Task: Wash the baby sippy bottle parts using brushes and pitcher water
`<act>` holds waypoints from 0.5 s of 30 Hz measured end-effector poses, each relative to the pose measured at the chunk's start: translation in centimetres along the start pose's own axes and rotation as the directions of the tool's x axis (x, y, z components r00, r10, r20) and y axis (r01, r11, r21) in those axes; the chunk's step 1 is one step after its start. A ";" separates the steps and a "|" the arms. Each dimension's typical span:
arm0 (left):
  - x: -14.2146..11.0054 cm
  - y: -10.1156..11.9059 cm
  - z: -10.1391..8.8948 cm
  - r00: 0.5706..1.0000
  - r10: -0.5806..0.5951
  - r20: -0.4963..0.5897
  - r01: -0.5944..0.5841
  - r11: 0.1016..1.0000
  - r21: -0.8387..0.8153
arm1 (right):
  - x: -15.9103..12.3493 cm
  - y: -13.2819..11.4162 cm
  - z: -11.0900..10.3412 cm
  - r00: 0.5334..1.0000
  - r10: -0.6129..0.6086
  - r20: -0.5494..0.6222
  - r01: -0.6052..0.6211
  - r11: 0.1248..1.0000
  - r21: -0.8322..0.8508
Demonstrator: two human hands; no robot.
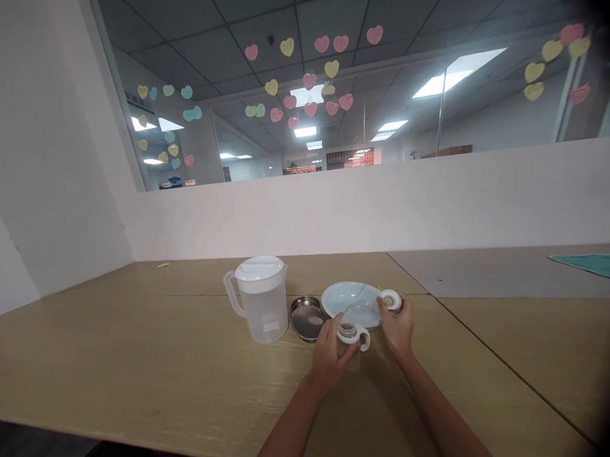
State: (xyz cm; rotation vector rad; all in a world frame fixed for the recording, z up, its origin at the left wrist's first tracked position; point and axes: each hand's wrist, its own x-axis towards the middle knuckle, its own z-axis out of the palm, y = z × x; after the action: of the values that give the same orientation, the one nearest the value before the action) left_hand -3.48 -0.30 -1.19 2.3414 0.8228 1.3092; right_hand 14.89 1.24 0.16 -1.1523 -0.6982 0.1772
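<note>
My left hand [330,353] is wrapped round a small clear jar with a white collar and side handle [352,335], holding it on the wooden table. My right hand [398,325] pinches a small round white lid [391,300], lifted just right of the jar and over the edge of a pale blue plate [352,303]. The jar's mouth is uncovered. A small round metal dish [306,317] lies left of the plate. A translucent plastic pitcher with a white lid [260,297] stands left of the dish.
The wooden table [130,356] runs to a white partition wall behind. A teal cloth [594,263] lies at the far right. A small pale stick [162,265] lies near the back left. Glass above the wall carries several heart stickers.
</note>
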 end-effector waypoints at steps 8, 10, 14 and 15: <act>0.1 0.4 -0.3 1.000 0.005 0.007 -0.005 1.000 -0.013 | -0.8 0.2 0.2 0.868 -0.147 0.475 0.320 0.896 -0.308; 0.1 0.5 -0.3 1.000 0.004 0.006 -0.004 1.000 -0.010 | -0.8 0.2 0.1 0.843 -0.190 0.503 0.379 0.874 -0.304; 0.1 0.5 -0.3 1.000 0.007 0.003 -0.007 1.000 -0.004 | -0.5 0.4 0.1 0.888 -0.228 0.400 0.356 0.890 -0.284; 0.1 0.5 -0.3 1.000 0.005 0.004 -0.005 1.000 -0.006 | -0.4 0.5 0.0 0.907 -0.224 0.356 0.335 0.897 -0.290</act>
State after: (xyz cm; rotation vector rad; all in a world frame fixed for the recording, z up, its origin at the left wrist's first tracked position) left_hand -3.57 -0.63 -0.69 2.3426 0.8109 1.3067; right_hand 14.66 1.27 -0.41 -1.3548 -1.2110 -0.0143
